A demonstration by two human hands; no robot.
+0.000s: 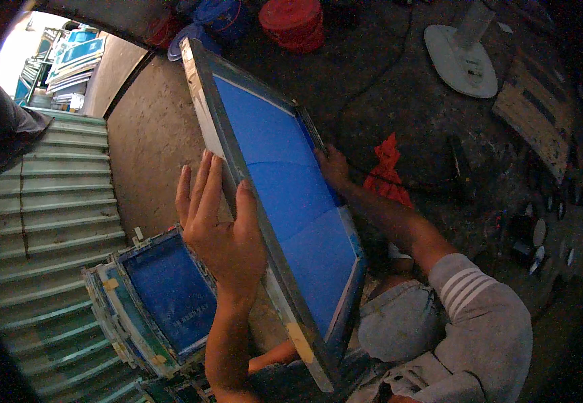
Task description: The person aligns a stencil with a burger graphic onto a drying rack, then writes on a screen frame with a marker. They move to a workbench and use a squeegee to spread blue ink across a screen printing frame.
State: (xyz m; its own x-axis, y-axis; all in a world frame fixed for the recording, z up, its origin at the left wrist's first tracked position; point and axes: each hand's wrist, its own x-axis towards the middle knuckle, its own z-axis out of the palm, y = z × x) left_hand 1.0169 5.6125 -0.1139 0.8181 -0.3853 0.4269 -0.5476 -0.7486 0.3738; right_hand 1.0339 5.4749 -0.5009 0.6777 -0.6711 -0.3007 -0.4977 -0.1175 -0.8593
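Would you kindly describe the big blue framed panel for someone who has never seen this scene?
Start at the ribbed sheeting along the left side and move right to the picture's centre. The big blue framed panel slants there, with a hand at each long side. Unlike the smaller, darker framed screen at lower left, it is bright blue and held tilted.

The dark floor (pixel 415 111) carries a red bucket (pixel 293 28) and white pedestal (pixel 447 62).
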